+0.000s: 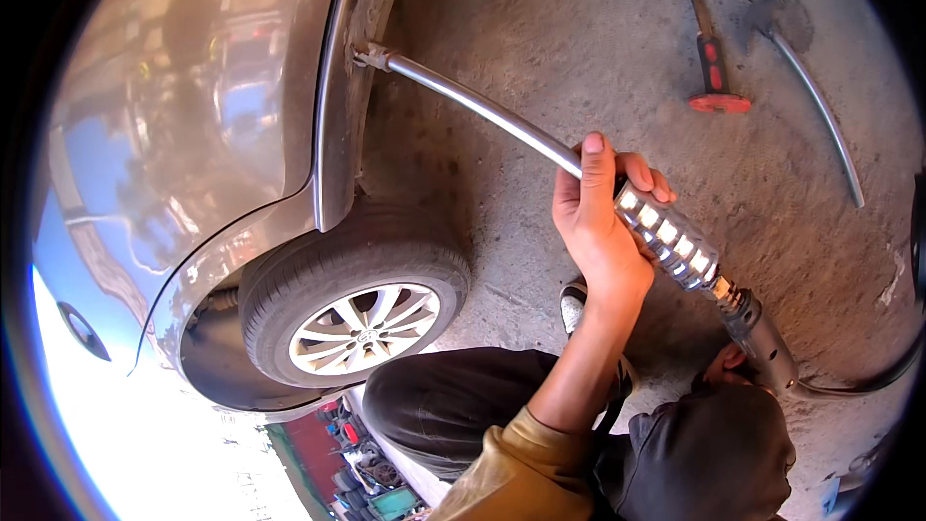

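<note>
Left hand (603,222), bare, palm side partly in view, is wrapped around the lower end of a silver rod (482,111), thumb along one side and fingers curled around the other. Part of the right hand (728,364) shows beside the tool's black handle (767,338); whether it grips cannot be told. The tool slants from lower right to upper left, its small tip (371,57) meeting the sill edge (333,145) of a gray-brown car, above the wheel (362,328).

Good handling, I judge, means the tip seated squarely on that edge, the rod in line with the push or pull, and the guiding fingers clear of the ribbed metal sleeve (667,236) just behind them. A red-guarded chisel (711,58) and a loose metal bar (825,106) lie apart on the concrete floor (540,19).

An emblem marks the wheel's center; no lettering is legible on the tools.
</note>
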The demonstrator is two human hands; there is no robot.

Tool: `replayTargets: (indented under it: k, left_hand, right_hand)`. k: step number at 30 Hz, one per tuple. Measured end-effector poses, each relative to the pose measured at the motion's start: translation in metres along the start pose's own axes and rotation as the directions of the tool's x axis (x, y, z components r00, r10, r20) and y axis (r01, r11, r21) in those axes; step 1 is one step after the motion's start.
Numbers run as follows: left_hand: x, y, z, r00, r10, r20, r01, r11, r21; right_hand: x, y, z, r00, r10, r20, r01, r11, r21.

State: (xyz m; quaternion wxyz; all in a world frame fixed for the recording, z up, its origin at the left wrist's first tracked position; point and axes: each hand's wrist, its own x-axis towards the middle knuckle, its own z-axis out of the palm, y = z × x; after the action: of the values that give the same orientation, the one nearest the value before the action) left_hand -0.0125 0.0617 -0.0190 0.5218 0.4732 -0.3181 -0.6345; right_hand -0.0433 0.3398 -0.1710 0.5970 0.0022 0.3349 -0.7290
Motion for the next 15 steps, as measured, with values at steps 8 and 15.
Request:
replayTargets:
  k: [8, 15]
  left_hand:
    - [0.018, 0.028, 0.011, 0.994, -0.091, -0.058, 0.082, 0.986, -0.145]
    - [0.050, 0.002, -0.008, 0.605, 0.324, 0.728, 0.592, 0.429, -0.683]
  right_hand:
    - [0.028, -0.051, 0.041, 0.993, 0.106, -0.055, -0.107, 0.994, -0.004]
    - [0.025, -0.050, 0.045, 0.990, 0.082, -0.119, -0.076, 0.996, 0.055]
